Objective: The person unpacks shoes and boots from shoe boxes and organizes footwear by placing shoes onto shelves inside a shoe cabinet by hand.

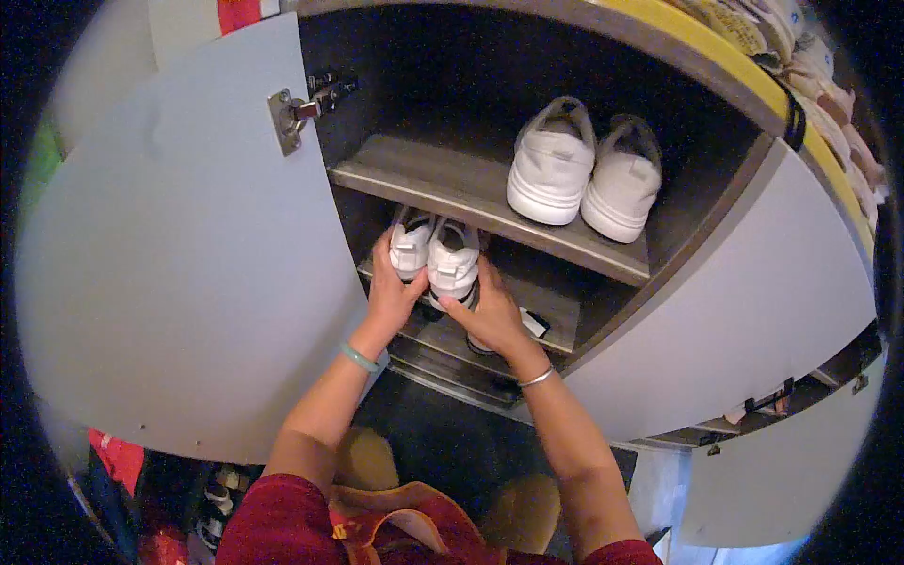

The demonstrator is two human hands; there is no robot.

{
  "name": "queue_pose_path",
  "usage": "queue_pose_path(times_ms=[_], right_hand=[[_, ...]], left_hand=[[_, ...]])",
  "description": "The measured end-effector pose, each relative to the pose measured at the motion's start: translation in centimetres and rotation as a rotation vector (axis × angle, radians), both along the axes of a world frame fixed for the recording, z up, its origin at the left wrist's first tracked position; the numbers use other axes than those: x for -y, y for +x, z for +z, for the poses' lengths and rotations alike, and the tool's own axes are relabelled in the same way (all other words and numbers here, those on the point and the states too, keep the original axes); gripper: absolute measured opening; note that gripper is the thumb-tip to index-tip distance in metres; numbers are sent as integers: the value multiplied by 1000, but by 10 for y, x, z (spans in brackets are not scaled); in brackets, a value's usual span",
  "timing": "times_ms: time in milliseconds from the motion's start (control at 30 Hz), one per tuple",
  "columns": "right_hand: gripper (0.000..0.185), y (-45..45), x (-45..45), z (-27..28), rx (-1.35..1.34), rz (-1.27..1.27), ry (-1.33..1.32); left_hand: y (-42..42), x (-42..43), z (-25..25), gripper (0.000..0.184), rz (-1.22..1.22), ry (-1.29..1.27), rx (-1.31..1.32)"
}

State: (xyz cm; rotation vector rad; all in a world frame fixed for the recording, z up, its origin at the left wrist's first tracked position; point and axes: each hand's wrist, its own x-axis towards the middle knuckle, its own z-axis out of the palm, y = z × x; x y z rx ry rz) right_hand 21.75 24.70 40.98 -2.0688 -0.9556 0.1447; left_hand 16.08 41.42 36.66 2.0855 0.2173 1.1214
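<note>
In the head view, a pair of small white sneakers sits side by side at the middle shelf of a shoe cabinet, heels toward me. My left hand (391,287) is closed around the outer side of the left sneaker (410,250), its thumb near the heel. The right sneaker (453,270) is gripped by my right hand (492,311), fingers along its outer side and thumb low at the heel. The toes of both are hidden in the cabinet. Whether the soles touch the shelf (551,294) I cannot tell.
Two larger white shoes (554,174) stand on the shelf above (424,179). To the left, the cabinet door (179,254) hangs open on a metal hinge (287,121). A dark-soled shoe and a white-and-black item (535,323) lie right of my right hand. More shoes (221,494) are at lower left.
</note>
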Motion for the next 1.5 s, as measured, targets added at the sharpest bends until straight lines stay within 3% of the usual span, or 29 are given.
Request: queue_pose_path(times_ms=[233,333,433,467,500,533,567,633,733,967,1000,1133,1200,1300,1433,1500], right_hand=[[86,11,3,-21,167,31,52],[82,10,3,-18,80,51,153],[76,13,23,-4,-209,106,228],[78,7,32,9,-220,53,137],[80,17,16,-12,-99,69,194],[81,12,13,-18,-55,43,230],[83,6,15,-13,63,54,197],[84,-8,19,-12,-12,66,95],[84,-4,18,-13,-17,67,134],[87,-10,25,-7,-36,107,160],[87,-7,16,-15,-15,79,125],[88,-8,7,-25,7,38,84],[88,-9,7,-23,6,32,94],[90,-11,16,-13,-16,66,29],[94,-23,24,-12,-3,71,141],[94,-33,20,-25,26,17,157]], left_hand=[[-6,6,-1,68,83,19,-63],[-7,5,0,58,140,90,-129],[17,-11,-7,50,62,192,-217],[12,-4,10,46,-38,246,-240],[19,-25,-9,43,-38,343,-130],[4,-10,1,44,-138,97,-44],[-3,-15,-3,47,-123,106,-28],[-17,-23,-10,52,47,86,-90],[-19,-19,1,59,78,-28,-245],[-20,-7,9,66,43,-170,-234],[-12,-32,-8,68,58,-135,-235],[-5,-48,-10,66,40,-44,-221],[-20,-9,24,61,-224,-322,-284],[-20,-7,25,59,-307,-288,-227],[-32,8,30,57,-175,-207,-330],[-54,41,31,54,-154,-262,-244]])
